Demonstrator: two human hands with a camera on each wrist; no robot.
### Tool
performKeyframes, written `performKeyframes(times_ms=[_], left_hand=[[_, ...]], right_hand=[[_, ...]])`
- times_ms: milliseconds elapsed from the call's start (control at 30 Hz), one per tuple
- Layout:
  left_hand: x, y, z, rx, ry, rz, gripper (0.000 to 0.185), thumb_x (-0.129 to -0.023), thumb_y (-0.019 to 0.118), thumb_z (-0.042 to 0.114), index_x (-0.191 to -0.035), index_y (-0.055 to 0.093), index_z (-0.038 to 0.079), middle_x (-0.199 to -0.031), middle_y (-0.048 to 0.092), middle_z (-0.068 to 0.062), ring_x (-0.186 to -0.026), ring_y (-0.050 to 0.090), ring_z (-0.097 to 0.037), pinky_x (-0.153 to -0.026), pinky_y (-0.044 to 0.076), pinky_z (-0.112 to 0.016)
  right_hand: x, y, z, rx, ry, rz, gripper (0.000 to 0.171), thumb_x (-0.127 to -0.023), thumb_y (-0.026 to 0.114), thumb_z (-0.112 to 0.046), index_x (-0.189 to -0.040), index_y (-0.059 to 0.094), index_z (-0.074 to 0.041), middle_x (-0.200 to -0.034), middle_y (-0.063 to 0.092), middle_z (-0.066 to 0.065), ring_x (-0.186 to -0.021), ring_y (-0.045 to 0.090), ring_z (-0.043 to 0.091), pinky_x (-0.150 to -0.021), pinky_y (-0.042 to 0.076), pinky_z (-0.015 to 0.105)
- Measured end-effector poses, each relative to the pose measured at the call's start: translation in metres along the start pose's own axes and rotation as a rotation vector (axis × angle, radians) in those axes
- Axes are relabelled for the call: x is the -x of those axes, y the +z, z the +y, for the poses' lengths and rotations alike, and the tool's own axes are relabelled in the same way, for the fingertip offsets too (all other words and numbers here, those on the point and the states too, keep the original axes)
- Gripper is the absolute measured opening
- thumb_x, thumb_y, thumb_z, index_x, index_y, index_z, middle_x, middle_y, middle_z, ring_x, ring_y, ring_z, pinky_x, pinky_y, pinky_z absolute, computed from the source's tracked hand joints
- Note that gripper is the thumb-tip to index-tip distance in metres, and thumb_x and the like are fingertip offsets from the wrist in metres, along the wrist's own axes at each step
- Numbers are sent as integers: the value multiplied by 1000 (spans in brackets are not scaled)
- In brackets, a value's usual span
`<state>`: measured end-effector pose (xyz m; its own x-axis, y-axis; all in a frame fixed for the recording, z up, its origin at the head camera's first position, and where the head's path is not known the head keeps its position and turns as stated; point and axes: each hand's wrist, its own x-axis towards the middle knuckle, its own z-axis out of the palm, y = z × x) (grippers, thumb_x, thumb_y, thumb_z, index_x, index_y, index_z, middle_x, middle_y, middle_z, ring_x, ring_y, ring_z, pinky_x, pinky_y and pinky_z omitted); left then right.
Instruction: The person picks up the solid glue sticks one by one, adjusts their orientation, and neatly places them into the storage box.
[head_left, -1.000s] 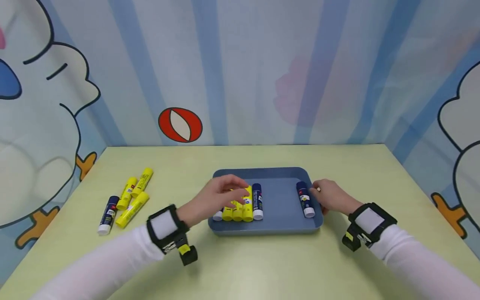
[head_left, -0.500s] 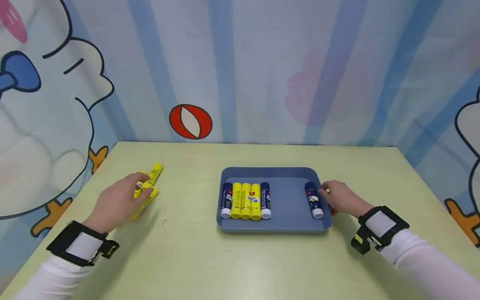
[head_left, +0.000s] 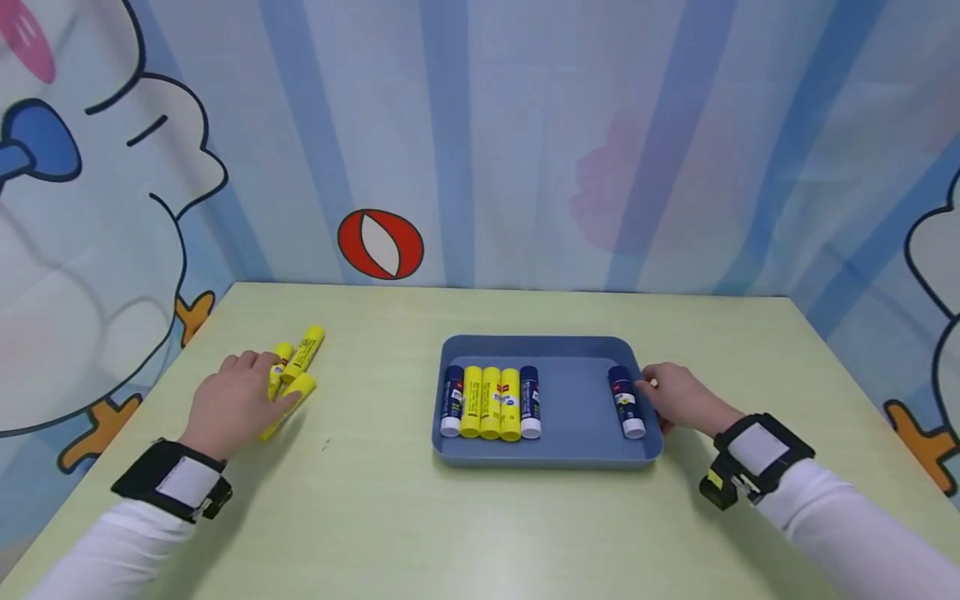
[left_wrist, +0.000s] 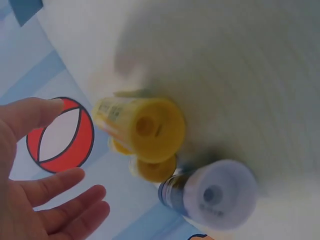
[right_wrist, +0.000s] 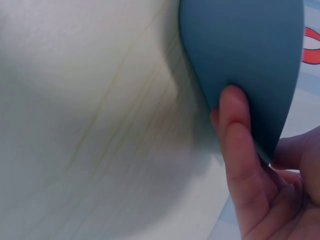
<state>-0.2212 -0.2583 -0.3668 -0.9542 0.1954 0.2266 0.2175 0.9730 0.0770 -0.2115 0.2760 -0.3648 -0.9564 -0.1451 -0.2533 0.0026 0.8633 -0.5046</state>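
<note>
- Yellow glue sticks (head_left: pixel 296 375) lie in a loose group on the left part of the table (head_left: pixel 480 517), well apart from the tray (head_left: pixel 570 454).
- Left hand (head_left: pixel 236 404) is over this group; in the head view its fingers lie on the sticks and hide part of them.
- From the left wrist view the fingers (left_wrist: pixel 47 192) are spread and relaxed, and they close around nothing. One yellow stick (left_wrist: pixel 142 125) points its end to the camera, a second yellow one sits just behind it, and a blue stick with white cap (left_wrist: pixel 212 195) lies beside them.
- Blue tray stands in the middle of the table, a little toward the right.
- Inside the tray, at its left side, five sticks (head_left: pixel 491 402) lie side by side and touch each other: one dark blue, three yellow, one dark blue.
- One more dark blue stick (head_left: pixel 626 402) lies alone at the right side of the tray, near the right wall.
- Right hand (head_left: pixel 678 398) holds the right edge of the tray. In the right wrist view a finger (right_wrist: pixel 237 150) presses flat against the outer wall (right_wrist: pixel 245 45), and the other fingers curl over the rim.
- Both wrists carry black straps with a white patch, and the sleeves are white.
- Behind the table hangs a cloth with blue stripes, cartoon figures and a red and white ball (head_left: pixel 380 243).
</note>
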Motion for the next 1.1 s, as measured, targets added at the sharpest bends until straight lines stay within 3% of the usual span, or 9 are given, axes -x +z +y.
performKeyframes(times_ms=[200,333,800,1100], left_hand=[[1,10,1,-109,29,8,56,-77,82,33,-100,62,-14,-82,54,-21,-72,49,-32,-58,46,-44],[-1,15,5,-134,32,-12,48,-76,82,29,-94,65,-13,-78,56,-18,-69,47,-30,-58,45,-42],[-7,27,10,-55,4,-84,32,-80,77,14,-88,62,-14,-73,57,-17,-64,53,-28,-61,51,-46],[-10,24,14,16,-21,-143,28,-83,74,11,-92,62,-13,-76,59,-18,-65,53,-27,-61,51,-44]], right_hand=[[-1,3,1,-11,-8,3,28,-102,44,-7,-112,51,18,-82,65,18,-49,62,19,-50,53,32],[0,3,0,-11,-13,5,27,-102,44,-7,-112,51,18,-82,65,19,-49,63,19,-51,53,32],[1,1,-1,-17,1,2,28,-102,44,-7,-113,50,18,-83,65,20,-49,62,19,-50,53,33],[1,0,0,-19,-7,3,26,-102,44,-7,-110,52,16,-80,65,17,-48,62,19,-50,53,33]])
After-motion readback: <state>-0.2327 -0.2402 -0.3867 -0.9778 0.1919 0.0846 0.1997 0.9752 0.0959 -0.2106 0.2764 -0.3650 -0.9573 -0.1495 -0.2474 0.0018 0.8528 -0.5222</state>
